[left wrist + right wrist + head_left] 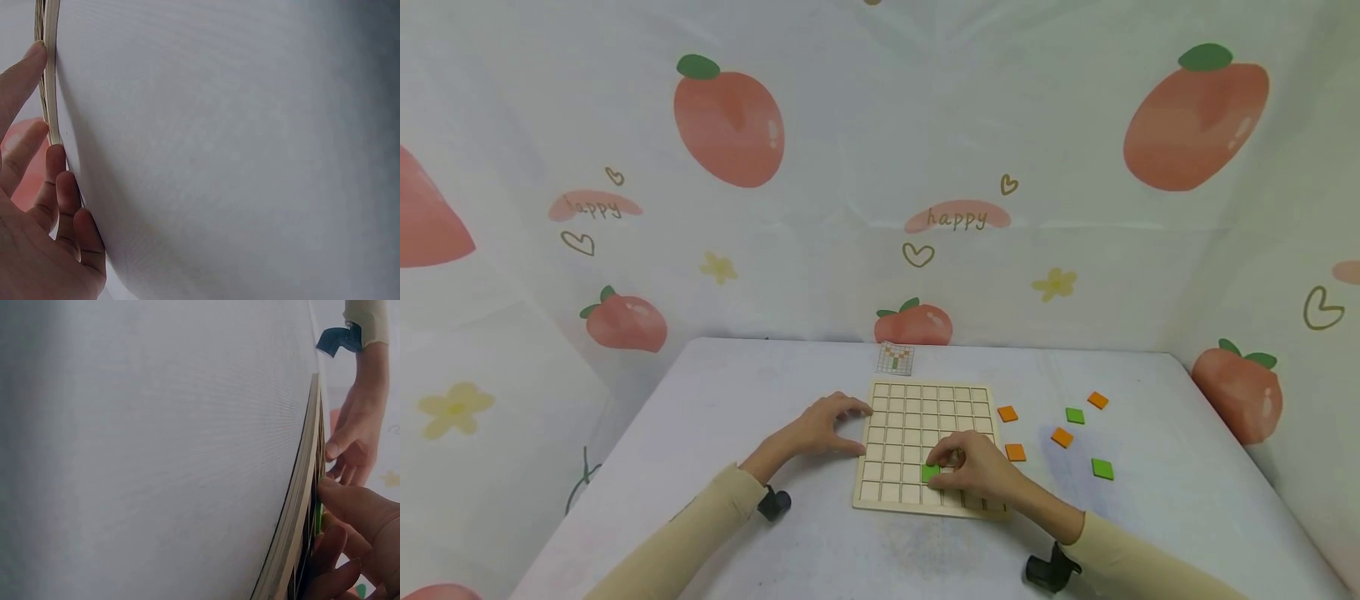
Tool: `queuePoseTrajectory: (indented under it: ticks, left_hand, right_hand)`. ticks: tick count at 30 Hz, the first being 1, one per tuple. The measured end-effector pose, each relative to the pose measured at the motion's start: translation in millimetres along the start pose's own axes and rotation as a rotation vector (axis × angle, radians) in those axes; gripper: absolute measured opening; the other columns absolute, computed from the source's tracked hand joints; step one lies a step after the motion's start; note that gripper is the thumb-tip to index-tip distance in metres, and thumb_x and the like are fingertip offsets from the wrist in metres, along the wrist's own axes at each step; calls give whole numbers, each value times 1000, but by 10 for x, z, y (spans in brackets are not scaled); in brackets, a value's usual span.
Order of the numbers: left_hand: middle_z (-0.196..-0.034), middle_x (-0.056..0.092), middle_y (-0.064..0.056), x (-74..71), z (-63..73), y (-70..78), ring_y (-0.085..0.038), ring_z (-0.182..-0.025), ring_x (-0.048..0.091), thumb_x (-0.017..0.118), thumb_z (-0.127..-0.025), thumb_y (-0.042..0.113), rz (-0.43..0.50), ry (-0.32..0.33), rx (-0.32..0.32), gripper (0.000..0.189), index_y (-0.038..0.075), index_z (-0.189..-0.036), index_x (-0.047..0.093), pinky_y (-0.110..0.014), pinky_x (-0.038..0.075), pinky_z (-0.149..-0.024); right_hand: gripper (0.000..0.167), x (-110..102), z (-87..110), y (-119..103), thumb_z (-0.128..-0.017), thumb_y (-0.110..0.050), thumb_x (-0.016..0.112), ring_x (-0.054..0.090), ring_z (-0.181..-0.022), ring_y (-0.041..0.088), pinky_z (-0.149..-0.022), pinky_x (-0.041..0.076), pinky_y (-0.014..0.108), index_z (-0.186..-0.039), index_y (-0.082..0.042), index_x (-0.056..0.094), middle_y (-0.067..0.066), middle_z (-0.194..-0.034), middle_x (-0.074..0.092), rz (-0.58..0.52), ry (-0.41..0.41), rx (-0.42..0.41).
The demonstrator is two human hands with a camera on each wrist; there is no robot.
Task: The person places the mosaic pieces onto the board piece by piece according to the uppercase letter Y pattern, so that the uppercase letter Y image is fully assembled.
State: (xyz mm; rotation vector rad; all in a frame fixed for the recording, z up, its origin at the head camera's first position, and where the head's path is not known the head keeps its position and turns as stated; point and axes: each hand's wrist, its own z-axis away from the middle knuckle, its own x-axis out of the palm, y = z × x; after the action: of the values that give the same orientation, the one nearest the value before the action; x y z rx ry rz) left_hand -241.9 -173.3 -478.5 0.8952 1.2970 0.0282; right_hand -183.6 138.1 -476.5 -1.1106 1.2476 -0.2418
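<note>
One green tile [931,473] is pinched by the right hand [981,471], at a square low on the board [891,452]. The left hand [820,427] is loose, not holding on, just touching the board's left edge. Four orange tiles [1062,437] and two other green tiles [1102,469] lie to the right. The step looks like fitting it in. The hand hides part, so I can't tell if it's flat; next probably needs a soft press, then letting go.

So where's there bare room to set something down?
Bare white tabletop lies left of the left hand, and between both beige sleeves, nearside of the pale wooden grid board. Crowded: right of the board, with orange square tiles and green square tiles.
</note>
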Motion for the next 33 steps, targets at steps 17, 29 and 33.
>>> queuePoseTrajectory:
  ticks: [17, 29, 33]
  left_hand:
    - [-119, 58, -5, -40, -13, 49, -26, -107, 53, 89, -80, 33, 23, 2, -18, 60, 14, -131, 65, -47, 44, -94]
    - [-119, 58, -5, -9, -10, 4, -26, -107, 54, 89, -80, 34, 18, 0, 0, 60, 14, -130, 64, -47, 45, -94]
    - [-118, 59, -5, -3, -7, 10, -25, -107, 54, 89, -79, 35, 5, 3, 5, 60, 14, -130, 64, -45, 45, -94]
  right_hand:
    - [19, -286, 103, 63, -83, -16, 86, 60, -69, 16, -63, 51, 27, -99, -9, 77, 2, -94, 70, -121, -19, 1]
    - [18, -672, 396, 294, -85, -12, 83, 57, -68, 14, -62, 48, 25, -100, -5, 75, 0, -88, 66, -121, -35, -34]
    - [20, -810, 519, 402, -87, -12, 82, 62, -72, 15, -65, 52, 27, -103, -4, 75, 1, -91, 69, -118, -35, -36]
